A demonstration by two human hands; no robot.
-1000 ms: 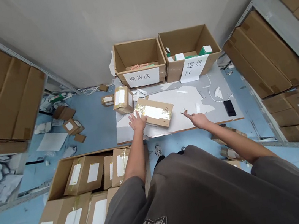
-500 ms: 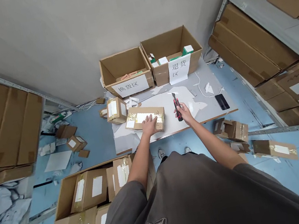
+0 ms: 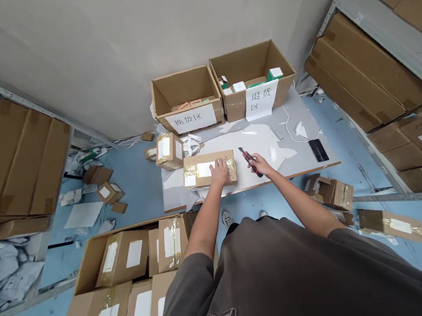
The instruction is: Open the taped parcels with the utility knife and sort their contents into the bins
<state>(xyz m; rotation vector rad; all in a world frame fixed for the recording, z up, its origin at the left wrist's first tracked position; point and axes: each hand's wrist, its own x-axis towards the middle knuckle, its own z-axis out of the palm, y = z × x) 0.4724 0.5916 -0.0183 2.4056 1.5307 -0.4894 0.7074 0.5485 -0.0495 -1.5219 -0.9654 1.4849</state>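
Note:
A taped cardboard box [image 3: 199,167] with white labels lies near the front edge of the table. On its top, toward the right end, rests my left hand [image 3: 219,171], fingers apart and not wrapped round it. My right hand [image 3: 261,164] is closed around a red and black utility knife [image 3: 250,162], just right of the box. The knife's tip points up and left, away from me, and does not touch the box. Behind the box's left end stands a smaller taped carton [image 3: 169,151].
Two open cartons with paper signs, the left one [image 3: 187,102] and the right one [image 3: 234,105], stand at the table's back. A phone [image 3: 318,150] lies at right. A large carton of parcels [image 3: 120,258] is at my left. Opened boxes [image 3: 334,188] lie on the floor, right.
The box has turned to lie squarer to the table edge, my left hand still on it. The knife has tilted, its tip swinging left. The view has shifted slightly.

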